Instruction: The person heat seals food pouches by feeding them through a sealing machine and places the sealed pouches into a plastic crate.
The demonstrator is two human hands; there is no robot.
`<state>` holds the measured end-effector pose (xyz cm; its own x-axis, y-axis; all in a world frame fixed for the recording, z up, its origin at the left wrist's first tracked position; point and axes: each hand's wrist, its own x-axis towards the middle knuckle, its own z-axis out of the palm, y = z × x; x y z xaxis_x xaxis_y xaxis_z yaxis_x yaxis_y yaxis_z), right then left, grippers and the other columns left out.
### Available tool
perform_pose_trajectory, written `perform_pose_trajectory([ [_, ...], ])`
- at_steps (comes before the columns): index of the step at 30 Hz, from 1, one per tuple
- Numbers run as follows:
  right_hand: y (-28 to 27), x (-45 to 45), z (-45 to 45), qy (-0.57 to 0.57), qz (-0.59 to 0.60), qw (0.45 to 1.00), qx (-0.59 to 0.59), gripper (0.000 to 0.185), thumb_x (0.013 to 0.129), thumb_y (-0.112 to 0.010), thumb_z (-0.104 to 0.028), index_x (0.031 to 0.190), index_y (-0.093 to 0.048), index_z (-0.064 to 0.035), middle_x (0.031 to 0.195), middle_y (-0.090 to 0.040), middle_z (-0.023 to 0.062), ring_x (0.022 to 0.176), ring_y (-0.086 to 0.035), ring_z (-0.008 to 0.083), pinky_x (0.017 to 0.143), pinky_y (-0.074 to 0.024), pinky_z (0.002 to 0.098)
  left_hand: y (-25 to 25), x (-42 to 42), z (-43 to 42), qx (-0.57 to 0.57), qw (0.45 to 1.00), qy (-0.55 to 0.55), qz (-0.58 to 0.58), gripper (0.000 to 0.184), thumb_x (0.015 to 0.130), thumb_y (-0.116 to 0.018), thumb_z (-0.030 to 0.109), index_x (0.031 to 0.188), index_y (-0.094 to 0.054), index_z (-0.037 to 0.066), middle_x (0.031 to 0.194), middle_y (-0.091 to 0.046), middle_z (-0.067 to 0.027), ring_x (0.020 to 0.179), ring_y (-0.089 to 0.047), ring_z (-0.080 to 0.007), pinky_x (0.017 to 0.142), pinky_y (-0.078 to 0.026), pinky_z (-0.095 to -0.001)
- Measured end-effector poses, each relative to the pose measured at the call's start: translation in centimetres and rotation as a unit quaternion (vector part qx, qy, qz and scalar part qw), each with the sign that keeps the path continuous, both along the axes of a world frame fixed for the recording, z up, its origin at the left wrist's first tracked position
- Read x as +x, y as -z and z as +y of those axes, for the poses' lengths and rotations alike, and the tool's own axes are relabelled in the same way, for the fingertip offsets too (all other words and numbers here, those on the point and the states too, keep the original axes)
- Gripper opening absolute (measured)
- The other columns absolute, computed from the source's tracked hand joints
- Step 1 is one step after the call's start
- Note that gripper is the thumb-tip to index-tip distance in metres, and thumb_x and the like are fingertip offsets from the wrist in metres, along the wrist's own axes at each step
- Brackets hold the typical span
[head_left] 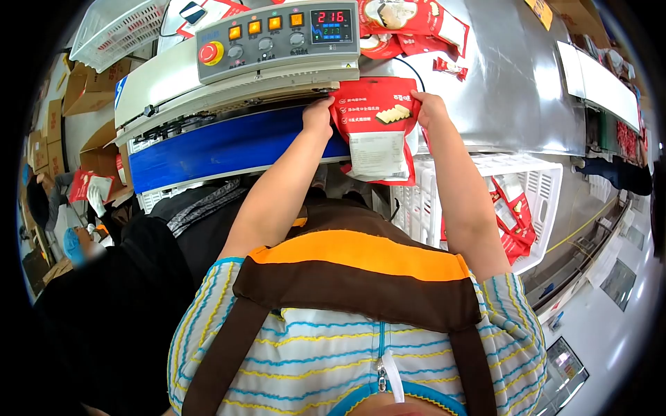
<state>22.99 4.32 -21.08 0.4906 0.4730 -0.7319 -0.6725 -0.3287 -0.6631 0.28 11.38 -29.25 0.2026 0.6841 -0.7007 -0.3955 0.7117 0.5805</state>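
A red snack pouch (368, 104) with a white label panel hangs between my two hands, at the right end of a sealing machine (277, 48). My left hand (319, 116) pinches its upper left edge, close beside the machine's sealing slot. The upper right corner is gripped by my right hand (430, 107). Below my left forearm runs the machine's blue conveyor belt (222, 149). The pouch's top edge lies level with the slot; I cannot tell whether it touches the machine.
More red pouches (416, 24) and a small red packet (449, 68) lie on the metal table (513, 90). A white crate (548, 201) with red pouches stands at my right. Another white basket (118, 31) is at the upper left. At far left, a person's gloved hand (96, 201) is near a red pouch.
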Motion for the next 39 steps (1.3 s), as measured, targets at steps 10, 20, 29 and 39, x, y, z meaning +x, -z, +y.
perform_pose_trajectory([
  [10, -0.5, 2.1, -2.0, -0.005, -0.021, 1.0, 0.002, 0.021, 0.081, -0.047, -0.001, 0.096, -0.045, 0.0134, 0.095, -0.054, 0.0225, 0.085, -0.057, 0.0282, 0.079, -0.0467, 0.0356, -2.1, 1.9, -0.4, -0.085, 0.995, 0.031, -0.032, 0.012, 0.073, -0.057, 0.003, 0.084, -0.055, 0.001, 0.084, -0.059, -0.0116, 0.07, -0.059, -0.0212, 0.058, -0.049, -0.0328],
  [20, -1.2, 0.5, 0.4, -0.016, -0.018, 1.0, -0.009, 0.018, 0.078, -0.05, 0.002, 0.092, -0.047, 0.0138, 0.092, -0.055, 0.0221, 0.081, -0.058, 0.0276, 0.075, -0.0485, 0.0347, -1.6, 1.1, 0.8, -0.064, 0.997, -0.043, -0.026, 0.019, 0.072, -0.056, -0.002, 0.091, -0.057, 0.0, 0.094, -0.058, -0.0117, 0.084, -0.056, -0.0223, 0.073, -0.046, -0.0327],
  [29, -0.9, -2.2, 1.6, -0.023, 0.007, 0.999, -0.026, 0.019, 0.08, -0.047, 0.001, 0.095, -0.046, 0.0122, 0.095, -0.055, 0.0216, 0.085, -0.058, 0.0273, 0.08, -0.047, 0.0359, -0.1, -1.4, 1.5, -0.013, 0.998, -0.053, -0.013, 0.014, 0.073, -0.055, -0.003, 0.087, -0.056, -0.003, 0.09, -0.058, -0.0123, 0.081, -0.056, -0.0213, 0.073, -0.045, -0.0304],
  [39, 4.1, -7.6, 4.5, -0.1, 0.04, 0.994, 0.004, 0.02, 0.08, -0.047, 0.0, 0.096, -0.047, 0.01, 0.095, -0.056, 0.0197, 0.085, -0.057, 0.0275, 0.08, -0.0461, 0.0394, 1.0, -8.5, 3.9, 0.015, 0.992, -0.114, 0.041, 0.012, 0.075, -0.054, -0.001, 0.087, -0.057, -0.003, 0.089, -0.059, -0.0124, 0.08, -0.056, -0.0216, 0.072, -0.046, -0.0312],
])
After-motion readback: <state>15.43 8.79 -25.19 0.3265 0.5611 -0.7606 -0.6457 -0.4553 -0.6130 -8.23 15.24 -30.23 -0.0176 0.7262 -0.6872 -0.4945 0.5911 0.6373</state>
